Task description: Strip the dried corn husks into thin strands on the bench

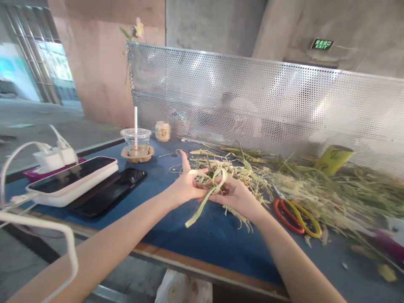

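Note:
A pale green strip of dried plant leaf (pixel 202 207) is looped between my two hands, one end hanging down toward the blue table. My left hand (pixel 186 185) has its thumb raised, while its fingers close on the strip from the left. From the right, my right hand (pixel 235 194) pinches the same strip near the loop; its fingertips are partly hidden. Just behind and beneath my hands lies a heap of dry plant stalks (pixel 252 179). Scissors with red and yellow handles (pixel 296 219) rest to the right of my right hand.
On the left are a pink-and-white phone-like device (pixel 74 181), a black phone (pixel 109 191), white chargers (pixel 53 155) and cables. A plastic cup with a straw (pixel 136 141) and a small jar (pixel 162 131) stand behind. A perforated metal screen (pixel 252 97) borders the far edge; a yellow can (pixel 334 160) leans among greenery.

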